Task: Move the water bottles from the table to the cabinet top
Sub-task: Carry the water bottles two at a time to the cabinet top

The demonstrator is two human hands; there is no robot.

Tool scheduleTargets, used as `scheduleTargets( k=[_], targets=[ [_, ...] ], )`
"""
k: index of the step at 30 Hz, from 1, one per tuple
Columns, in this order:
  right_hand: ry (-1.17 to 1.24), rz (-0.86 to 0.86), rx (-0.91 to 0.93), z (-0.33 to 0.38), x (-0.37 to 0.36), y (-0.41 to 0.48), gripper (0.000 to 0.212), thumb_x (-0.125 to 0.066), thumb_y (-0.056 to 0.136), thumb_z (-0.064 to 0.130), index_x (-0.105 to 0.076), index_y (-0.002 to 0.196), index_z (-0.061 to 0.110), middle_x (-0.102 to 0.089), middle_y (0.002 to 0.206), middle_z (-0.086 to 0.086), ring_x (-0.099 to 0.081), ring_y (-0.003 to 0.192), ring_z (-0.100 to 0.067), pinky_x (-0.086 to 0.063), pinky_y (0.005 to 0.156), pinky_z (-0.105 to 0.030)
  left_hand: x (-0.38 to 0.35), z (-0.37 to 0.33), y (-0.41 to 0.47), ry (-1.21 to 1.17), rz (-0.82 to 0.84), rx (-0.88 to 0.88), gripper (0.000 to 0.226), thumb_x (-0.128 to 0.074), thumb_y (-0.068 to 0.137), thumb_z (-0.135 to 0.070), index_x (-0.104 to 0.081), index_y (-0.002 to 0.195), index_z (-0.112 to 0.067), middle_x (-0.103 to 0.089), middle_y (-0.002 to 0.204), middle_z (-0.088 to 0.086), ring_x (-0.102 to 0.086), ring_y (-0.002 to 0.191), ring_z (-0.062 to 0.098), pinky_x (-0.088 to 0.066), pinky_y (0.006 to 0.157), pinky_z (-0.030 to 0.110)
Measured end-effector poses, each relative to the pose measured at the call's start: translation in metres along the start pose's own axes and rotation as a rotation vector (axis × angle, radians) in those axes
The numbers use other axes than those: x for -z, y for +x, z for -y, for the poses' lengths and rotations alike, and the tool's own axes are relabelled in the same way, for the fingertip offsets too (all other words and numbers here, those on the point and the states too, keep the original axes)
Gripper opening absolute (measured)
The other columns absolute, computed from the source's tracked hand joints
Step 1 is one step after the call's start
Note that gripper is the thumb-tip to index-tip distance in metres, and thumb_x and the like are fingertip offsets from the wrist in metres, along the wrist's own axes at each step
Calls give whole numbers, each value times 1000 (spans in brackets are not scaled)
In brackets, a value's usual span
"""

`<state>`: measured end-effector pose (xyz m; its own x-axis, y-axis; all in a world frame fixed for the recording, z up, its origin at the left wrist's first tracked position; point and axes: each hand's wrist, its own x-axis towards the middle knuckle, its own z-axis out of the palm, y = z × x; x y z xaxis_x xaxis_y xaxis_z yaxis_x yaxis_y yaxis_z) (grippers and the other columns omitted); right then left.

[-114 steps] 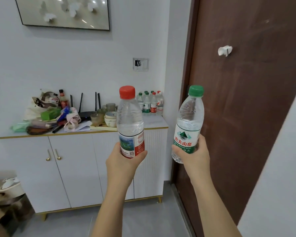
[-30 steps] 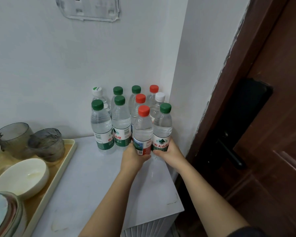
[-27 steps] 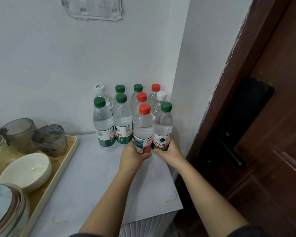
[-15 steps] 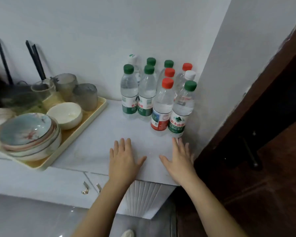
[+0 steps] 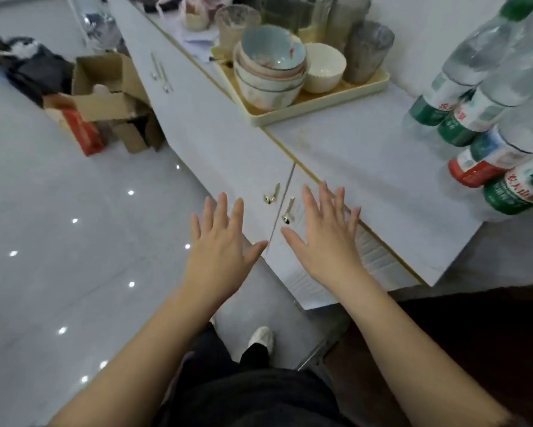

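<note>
Cabinet top [image 5: 367,167], Chinese-lettered water bottles [image 5: 517,188]

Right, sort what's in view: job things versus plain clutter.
Job: water bottles, cabinet top, left hand and right hand, both hands empty.
Clutter: tray, stacked bowls, glasses, cardboard box.

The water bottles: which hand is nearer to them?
Right. The right hand is open at the front edge of the cabinet, left of the water bottles; the left hand is farther left.

Home interior, white cabinet [image 5: 228,140], tray [image 5: 317,103] of bowls [image 5: 270,72], tiled floor [image 5: 59,241]
</note>
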<state>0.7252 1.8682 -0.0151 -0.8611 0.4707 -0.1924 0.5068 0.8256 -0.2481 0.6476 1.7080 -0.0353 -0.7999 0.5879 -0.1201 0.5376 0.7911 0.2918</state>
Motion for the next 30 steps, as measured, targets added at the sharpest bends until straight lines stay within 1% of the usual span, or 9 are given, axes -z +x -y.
scheduleTargets(
  k=[3,8,11,14,17,22,26,30],
  targets=[
    [-65,98,131,31,-22,0,80,-37,99,56,7,157,24,16,165,-8,21,149,-34,10,116,-61,-7,38,-33,13,61,134,83,-28,92,-65,-5,156,-18,4,164,10,7,150,30,0,120,50],
    [-200,301,301,90,-62,-4,79,-35,99,57,6,157,23,14,165,-8,19,149,-35,8,116,-64,-24,103,-89,-41,156,343,81,-30,93,-64,-6,156,-19,3,164,9,6,150,30,-3,119,53],
    [-228,408,334,113,-80,-8,78,-35,99,57,6,157,24,13,165,-8,18,150,-34,10,115,-64,-30,125,-109,-76,200,418,79,-31,94,-63,-5,155,-19,3,163,9,6,150,30,-3,119,54],
    [-287,499,405,163,-109,-21,78,-36,98,58,4,158,25,12,165,-7,18,150,-33,10,116,-64,-30,169,-136,-131,245,527,79,-31,95,-63,-5,155,-18,2,163,9,4,150,30,-2,119,54],
    [-331,559,445,216,-135,-32,77,-37,98,57,1,158,26,9,166,-7,16,150,-33,9,116,-64,-28,210,-159,-191,254,585,78,-32,95,-62,-7,155,-19,-1,163,9,2,150,29,-1,119,55],
    [-440,637,536,297,-172,-50,76,-36,98,58,1,158,27,8,166,-6,15,151,-32,8,117,-63,-23,279,-197,-255,263,675,78,-31,95,-62,-6,155,-20,1,164,9,3,150,29,-1,119,55],
    [-516,683,637,352,-191,-61,76,-36,98,59,1,158,28,7,166,-5,15,151,-31,10,116,-61,-22,323,-228,-321,269,799,78,-30,95,-63,-4,156,-21,2,164,8,4,150,29,1,118,56],
    [-597,707,750,405,-209,-63,77,-37,98,58,0,158,26,6,166,-5,13,151,-31,7,117,-61,-26,355,-253,-396,269,939,78,-32,95,-63,-6,155,-20,-1,164,10,2,150,30,0,118,58]
  ],
)
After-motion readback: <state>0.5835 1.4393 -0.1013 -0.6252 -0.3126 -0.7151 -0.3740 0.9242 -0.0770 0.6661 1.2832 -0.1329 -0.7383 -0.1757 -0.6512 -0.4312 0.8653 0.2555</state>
